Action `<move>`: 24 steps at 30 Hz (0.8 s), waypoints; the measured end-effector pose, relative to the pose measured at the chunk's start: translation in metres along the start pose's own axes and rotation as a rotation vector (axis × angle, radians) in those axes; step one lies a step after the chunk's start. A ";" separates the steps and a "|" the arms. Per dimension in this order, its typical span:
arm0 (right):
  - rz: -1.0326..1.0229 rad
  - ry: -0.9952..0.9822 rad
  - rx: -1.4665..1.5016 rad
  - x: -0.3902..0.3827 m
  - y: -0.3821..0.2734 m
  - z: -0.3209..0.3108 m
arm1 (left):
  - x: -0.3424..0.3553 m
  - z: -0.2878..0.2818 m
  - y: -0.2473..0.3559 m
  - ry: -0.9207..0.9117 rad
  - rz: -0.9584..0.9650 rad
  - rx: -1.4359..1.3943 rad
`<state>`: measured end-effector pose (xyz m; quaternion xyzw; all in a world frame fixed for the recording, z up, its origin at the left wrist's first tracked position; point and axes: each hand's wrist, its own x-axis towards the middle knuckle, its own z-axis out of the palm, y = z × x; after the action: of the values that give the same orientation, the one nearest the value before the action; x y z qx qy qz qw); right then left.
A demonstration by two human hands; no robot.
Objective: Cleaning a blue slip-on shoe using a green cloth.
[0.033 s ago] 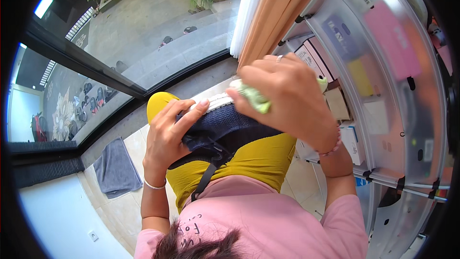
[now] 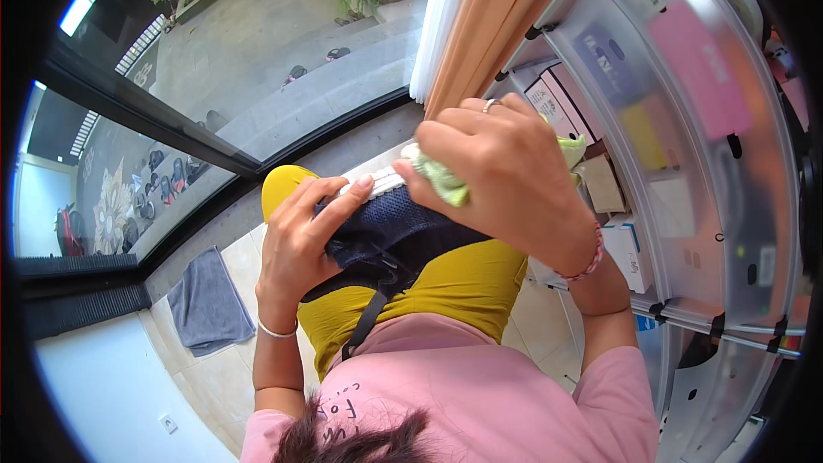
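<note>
A navy knit sneaker (image 2: 381,221) with a white sole (image 2: 386,180) lies sideways over my lap. My left hand (image 2: 300,236) grips its left end, thumb underneath and fingertips on the sole's edge. In my right hand (image 2: 506,176) is a bunched light green cloth (image 2: 441,180), pinched between thumb and fingers against the right part of the white sole. Part of the cloth sticks out beyond the far side of that hand. The right hand hides the sneaker's right end.
Beside me on the right stand clear plastic storage boxes (image 2: 677,206) on a rack. A grey towel (image 2: 210,300) lies on the tiled floor at the left. Ahead are a black-framed glass door (image 2: 334,133) and an orange curtain (image 2: 480,26).
My right hand has shifted slightly left and rolled a little with the cloth, showing more of it on the far side. The left hand and sneaker stay in place.
</note>
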<state>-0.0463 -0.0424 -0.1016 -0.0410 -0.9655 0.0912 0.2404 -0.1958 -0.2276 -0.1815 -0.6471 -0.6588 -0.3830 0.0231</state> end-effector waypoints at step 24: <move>0.284 0.243 0.011 -0.035 0.031 0.003 | -0.011 -0.001 -0.010 0.205 -0.109 0.067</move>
<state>-0.0161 -0.0167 -0.1259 -0.1863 -0.9133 0.1237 0.3403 -0.2034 -0.2361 -0.1911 -0.5667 -0.6995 -0.4257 0.0912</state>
